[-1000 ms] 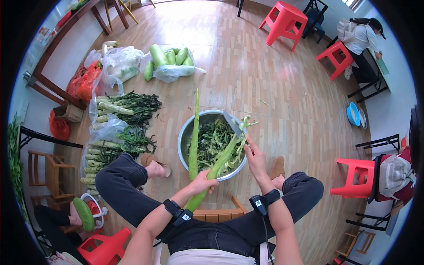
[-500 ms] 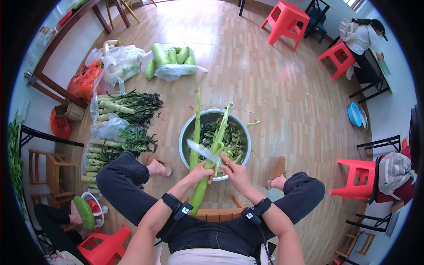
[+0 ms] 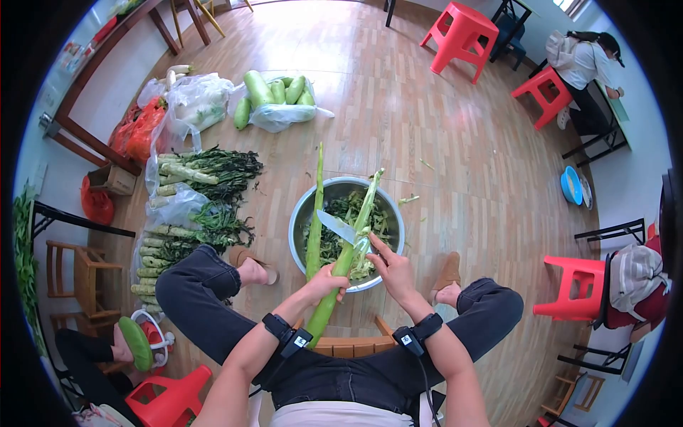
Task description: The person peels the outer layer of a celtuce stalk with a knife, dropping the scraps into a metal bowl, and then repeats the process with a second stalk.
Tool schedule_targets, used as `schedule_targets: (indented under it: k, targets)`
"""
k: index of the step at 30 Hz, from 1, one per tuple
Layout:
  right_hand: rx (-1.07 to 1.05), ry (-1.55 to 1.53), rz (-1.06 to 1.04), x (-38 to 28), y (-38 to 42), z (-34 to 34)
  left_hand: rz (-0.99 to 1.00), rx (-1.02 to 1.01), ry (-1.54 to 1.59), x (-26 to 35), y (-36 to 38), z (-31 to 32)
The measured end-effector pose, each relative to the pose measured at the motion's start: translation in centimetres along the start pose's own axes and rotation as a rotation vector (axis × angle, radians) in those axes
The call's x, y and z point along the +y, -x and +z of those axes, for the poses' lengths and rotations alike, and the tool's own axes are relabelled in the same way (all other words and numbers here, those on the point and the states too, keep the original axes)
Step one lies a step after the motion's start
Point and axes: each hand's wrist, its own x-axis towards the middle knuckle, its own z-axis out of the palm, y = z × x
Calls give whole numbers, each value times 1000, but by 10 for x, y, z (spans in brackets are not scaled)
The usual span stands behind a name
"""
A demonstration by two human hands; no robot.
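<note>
My left hand (image 3: 325, 282) is wrapped round the lower part of a thick green celtuce stalk (image 3: 343, 262), which slants up over a metal basin (image 3: 400, 231). In my right hand (image 3: 393, 272) is a knife (image 3: 336, 227), its broad blade lying across the stalk above my left hand. The stalk's upper part looks pale, with strips of peel hanging beside the knife. A second, slimmer celtuce stalk (image 3: 315, 220) leans across the basin's left side. Dark leaves and light green peelings (image 3: 361, 270) lie in the basin. The knife's handle is mostly hidden by my fingers.
Leafy celtuce stalks (image 3: 196, 171) lie in a row on the floor at left. Beyond them are green gourds (image 3: 260, 89) in a plastic bag and a red bag (image 3: 147, 128). Red stools (image 3: 464, 37) stand around; a person (image 3: 587, 71) sits at the far right.
My right hand and the knife have moved up and to the right along the stalk. The stalk's tip has shifted slightly right; my left hand keeps its hold.
</note>
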Motion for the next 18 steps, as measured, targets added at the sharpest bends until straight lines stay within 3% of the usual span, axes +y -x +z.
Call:
schedule_targets:
  k: [17, 18]
  targets:
    - [23, 11, 51, 10, -12, -4, 21, -9, -44, 0, 4, 2]
    - [112, -92, 38, 16, -16, 0, 10, -18, -57, -3, 4, 2]
